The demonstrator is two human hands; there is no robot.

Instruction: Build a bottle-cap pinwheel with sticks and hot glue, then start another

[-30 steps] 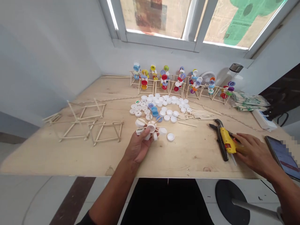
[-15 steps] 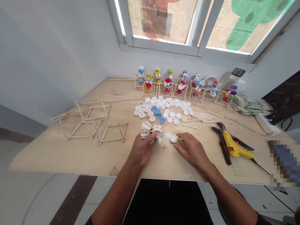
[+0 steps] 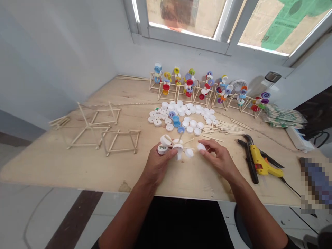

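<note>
My left hand (image 3: 160,162) grips a cluster of white plastic bottle caps threaded on thin wooden sticks (image 3: 177,147), held just above the plywood tabletop (image 3: 77,166). My right hand (image 3: 218,160) is close to the right of that cluster, with its fingertips pinching a single white bottle cap (image 3: 201,147). Part of the cluster is hidden behind my left fingers. The cap in my right hand and the cluster look very close, but I cannot tell whether they touch.
Loose white and blue caps (image 3: 178,117) lie beyond my hands. Finished colourful cap-and-stick models (image 3: 204,88) line the back wall. Stick frames (image 3: 120,141) lie at the left. A yellow glue gun (image 3: 261,166) and black pliers (image 3: 250,162) lie at the right, near loose sticks (image 3: 223,128).
My right hand has left the glue gun, moved left, and lifted a white cap off the table beside the cluster. My left hand keeps its hold. The view has shifted slightly.
</note>
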